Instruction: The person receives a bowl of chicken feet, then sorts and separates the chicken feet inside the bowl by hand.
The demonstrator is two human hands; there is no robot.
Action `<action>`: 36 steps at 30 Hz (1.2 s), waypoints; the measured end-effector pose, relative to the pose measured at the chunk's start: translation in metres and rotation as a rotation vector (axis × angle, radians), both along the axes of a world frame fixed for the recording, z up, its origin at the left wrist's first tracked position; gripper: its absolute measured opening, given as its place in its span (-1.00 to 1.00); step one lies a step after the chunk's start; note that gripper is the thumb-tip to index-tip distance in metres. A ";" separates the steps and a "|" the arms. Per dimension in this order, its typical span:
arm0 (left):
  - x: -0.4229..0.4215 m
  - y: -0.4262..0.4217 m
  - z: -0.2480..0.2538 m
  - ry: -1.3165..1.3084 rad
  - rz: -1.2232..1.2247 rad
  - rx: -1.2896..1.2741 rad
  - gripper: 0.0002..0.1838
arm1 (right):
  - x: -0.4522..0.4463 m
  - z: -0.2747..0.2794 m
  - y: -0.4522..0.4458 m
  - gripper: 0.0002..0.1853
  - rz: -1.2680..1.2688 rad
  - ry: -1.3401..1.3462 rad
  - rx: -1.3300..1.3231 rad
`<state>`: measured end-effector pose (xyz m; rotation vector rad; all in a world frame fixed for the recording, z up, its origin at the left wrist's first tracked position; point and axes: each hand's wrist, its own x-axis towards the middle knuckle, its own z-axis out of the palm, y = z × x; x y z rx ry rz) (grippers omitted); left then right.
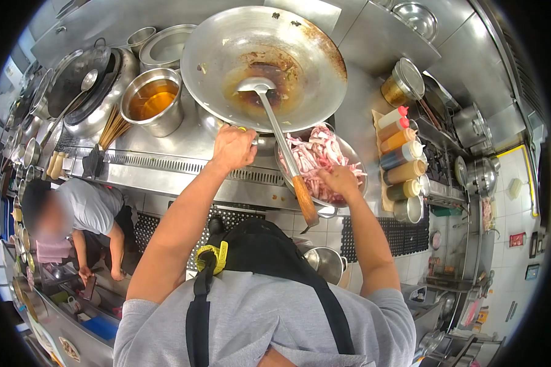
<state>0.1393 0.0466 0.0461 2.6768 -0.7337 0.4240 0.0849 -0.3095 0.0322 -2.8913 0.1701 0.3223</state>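
A large steel wok (208, 73) with a brown oily residue in its bottom tilts toward me. My left hand (234, 148) is closed at its near rim; the fingertips are partly hidden. A ladle-like wok spatula (274, 122) rests with its head in the wok, and its wooden handle (305, 200) sticks out over a metal bowl (362, 160). Pale pink raw meat strips (309, 150) fill this bowl. My right hand (341, 181) reaches into the strips with its fingers curled on them, fingertips partly buried.
Left of the wok stands a pot of orange-brown liquid (170, 110), beside bundled wooden sticks (114, 128). Several squeeze bottles (403, 151) line the right side. A co-worker (95, 211) bends over a counter at left. Behind the bowl's near side stands a floor pot (326, 263).
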 end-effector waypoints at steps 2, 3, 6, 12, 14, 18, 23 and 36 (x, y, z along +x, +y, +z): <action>0.001 0.000 -0.002 -0.001 0.000 -0.004 -0.81 | 0.000 -0.001 -0.002 -0.21 0.000 0.014 0.029; 0.001 0.000 -0.003 -0.009 -0.003 -0.011 -0.81 | 0.001 0.000 -0.003 -0.21 0.002 0.041 0.019; 0.000 0.001 -0.004 -0.023 -0.005 -0.026 -0.82 | 0.003 0.001 -0.004 -0.20 0.036 0.062 0.011; -0.001 -0.001 0.001 0.000 0.012 -0.011 -0.81 | -0.004 0.008 -0.002 -0.31 0.120 -0.034 0.090; -0.001 -0.001 0.001 0.001 0.012 -0.014 -0.81 | -0.002 -0.001 -0.013 -0.41 0.171 -0.034 0.181; 0.000 -0.002 0.000 -0.022 0.009 -0.017 -0.81 | 0.010 -0.075 -0.067 -0.55 0.266 -0.113 0.077; 0.001 0.000 -0.003 0.023 0.007 -0.018 -0.79 | -0.004 -0.030 -0.058 -0.61 0.274 -0.113 0.286; -0.001 -0.001 0.003 0.009 0.007 0.009 -0.82 | -0.015 0.003 -0.039 -0.38 0.225 -0.014 -0.128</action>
